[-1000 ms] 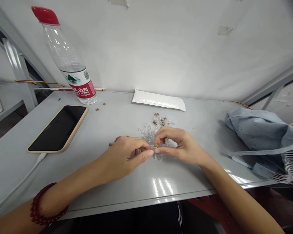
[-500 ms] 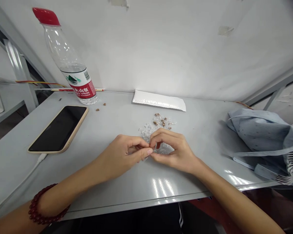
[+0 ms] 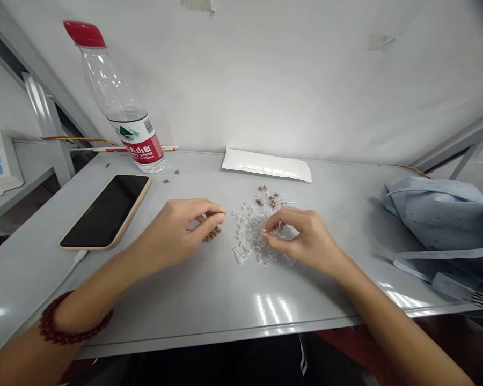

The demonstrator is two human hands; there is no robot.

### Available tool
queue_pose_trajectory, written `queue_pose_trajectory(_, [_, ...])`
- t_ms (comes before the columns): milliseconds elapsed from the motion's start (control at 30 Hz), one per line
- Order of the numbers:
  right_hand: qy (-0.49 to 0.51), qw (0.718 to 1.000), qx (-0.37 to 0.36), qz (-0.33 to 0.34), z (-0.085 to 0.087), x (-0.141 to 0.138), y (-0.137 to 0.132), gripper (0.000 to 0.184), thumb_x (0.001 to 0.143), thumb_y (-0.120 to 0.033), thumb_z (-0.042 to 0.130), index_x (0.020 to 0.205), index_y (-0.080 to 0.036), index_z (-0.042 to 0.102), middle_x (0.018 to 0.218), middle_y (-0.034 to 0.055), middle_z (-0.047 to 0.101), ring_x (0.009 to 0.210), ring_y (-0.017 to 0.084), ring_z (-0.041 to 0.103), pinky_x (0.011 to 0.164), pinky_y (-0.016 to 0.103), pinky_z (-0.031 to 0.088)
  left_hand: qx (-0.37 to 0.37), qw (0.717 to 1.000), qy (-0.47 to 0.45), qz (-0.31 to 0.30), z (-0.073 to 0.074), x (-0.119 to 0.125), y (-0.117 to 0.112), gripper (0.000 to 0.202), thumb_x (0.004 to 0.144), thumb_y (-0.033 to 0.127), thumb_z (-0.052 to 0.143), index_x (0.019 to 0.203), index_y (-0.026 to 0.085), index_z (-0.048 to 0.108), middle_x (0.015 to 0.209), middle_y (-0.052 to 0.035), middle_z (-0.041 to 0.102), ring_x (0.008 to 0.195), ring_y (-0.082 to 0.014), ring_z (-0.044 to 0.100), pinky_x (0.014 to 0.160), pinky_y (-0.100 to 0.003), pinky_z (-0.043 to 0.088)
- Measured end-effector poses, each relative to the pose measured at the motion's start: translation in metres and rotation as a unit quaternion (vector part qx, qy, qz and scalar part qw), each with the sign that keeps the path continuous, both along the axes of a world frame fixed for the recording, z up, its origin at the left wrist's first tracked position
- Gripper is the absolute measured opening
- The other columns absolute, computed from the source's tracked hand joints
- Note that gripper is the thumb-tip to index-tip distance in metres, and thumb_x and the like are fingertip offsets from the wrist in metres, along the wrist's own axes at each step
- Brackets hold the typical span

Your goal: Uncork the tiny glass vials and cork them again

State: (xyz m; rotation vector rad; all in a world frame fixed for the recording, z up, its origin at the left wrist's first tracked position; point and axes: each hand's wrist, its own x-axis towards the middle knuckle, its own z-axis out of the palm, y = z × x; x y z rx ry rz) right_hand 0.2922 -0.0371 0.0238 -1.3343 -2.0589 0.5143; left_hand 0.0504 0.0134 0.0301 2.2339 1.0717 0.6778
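Observation:
My left hand (image 3: 181,229) hovers over a small group of brown corks (image 3: 212,234), partly covering them. Its thumb and forefinger are pinched together, and what is between them is too small to make out. At the right edge of a heap of tiny clear glass bottles (image 3: 247,231), my right hand (image 3: 300,236) pinches what looks like a small clear glass bottle (image 3: 264,231), mostly hidden by the fingertips. Behind the heap lie several little bottles with brown corks in them (image 3: 272,201).
A water bottle (image 3: 137,134) with a red cap stands at the back left, near two loose corks (image 3: 166,181). In front of it lies a phone (image 3: 108,212) on a white cable (image 3: 44,292). A white packet (image 3: 268,166) rests by the wall; a light blue cloth bag (image 3: 438,214) sits right.
My hands, which were together over the glass heap, have come apart. The left moved left to the corks, uncovering the heap; the right shifted slightly right. The view also shifted a little.

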Motion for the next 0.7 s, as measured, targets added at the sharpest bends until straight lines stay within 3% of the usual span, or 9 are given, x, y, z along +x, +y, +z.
queue_pose_trajectory(67, [-0.046,0.999,-0.028,0.001,0.000,0.004,0.002,0.002,0.076,-0.016,0.063,0.075,-0.018,0.061,0.075,0.0008,0.062,0.071,0.014,0.056,0.065,0.028,0.045,0.061,0.996,0.049,-0.043,0.000,-0.009,0.008,0.019,0.090,0.030,0.052,0.088,0.019,0.068,0.083,-0.0015,0.069,0.081,-0.0164,0.060,0.071,-0.028,0.048])
queue_pose_trajectory(167, [-0.102,0.993,-0.059,0.023,0.001,0.006,0.004,0.001,0.079,-0.019,0.060,0.078,-0.018,0.060,0.079,0.0026,0.061,0.080,0.017,0.055,0.071,0.031,0.045,0.091,0.985,0.100,-0.104,-0.003,-0.015,0.013,0.018,0.090,0.029,0.052,0.092,0.022,0.068,0.090,-0.0019,0.067,0.096,-0.0188,0.055,0.081,-0.031,0.047])
queue_pose_trajectory(367, [-0.120,0.991,-0.053,0.031,0.001,0.007,0.006,0.001,0.079,-0.018,0.057,0.078,-0.018,0.058,0.078,0.0030,0.059,0.081,0.018,0.051,0.072,0.032,0.043,0.096,0.977,0.148,-0.121,-0.011,-0.015,0.013,0.019,0.089,0.023,0.048,0.092,0.024,0.067,0.100,-0.0043,0.061,0.104,-0.0214,0.049,0.079,-0.032,0.047])
queue_pose_trajectory(467, [-0.121,0.990,-0.060,0.038,0.002,0.007,0.006,0.002,0.080,-0.018,0.056,0.080,-0.018,0.058,0.080,0.0032,0.058,0.083,0.018,0.051,0.075,0.032,0.043,0.071,0.977,0.154,-0.128,-0.011,-0.015,0.012,0.025,0.084,0.018,0.050,0.102,0.025,0.065,0.106,-0.0045,0.059,0.106,-0.0210,0.049,0.076,-0.029,0.049])
queue_pose_trajectory(600, [-0.086,0.991,-0.089,0.045,0.006,0.009,0.004,0.008,0.080,-0.020,0.057,0.088,-0.019,0.060,0.091,0.0036,0.060,0.091,0.019,0.052,0.079,0.032,0.043,0.027,0.977,0.156,-0.144,-0.008,-0.012,0.008,0.040,0.075,0.011,0.050,0.112,0.024,0.060,0.112,-0.0051,0.055,0.099,-0.0191,0.051,0.069,-0.025,0.050])
queue_pose_trajectory(700, [-0.054,0.995,-0.088,0.009,0.009,0.014,0.006,0.012,0.079,-0.018,0.056,0.090,-0.021,0.060,0.094,0.0026,0.061,0.089,0.018,0.052,0.072,0.029,0.043,0.021,0.977,0.155,-0.147,-0.008,-0.009,0.005,0.032,0.078,0.015,0.052,0.107,0.022,0.061,0.111,-0.0049,0.054,0.093,-0.0179,0.052,0.066,-0.025,0.050])
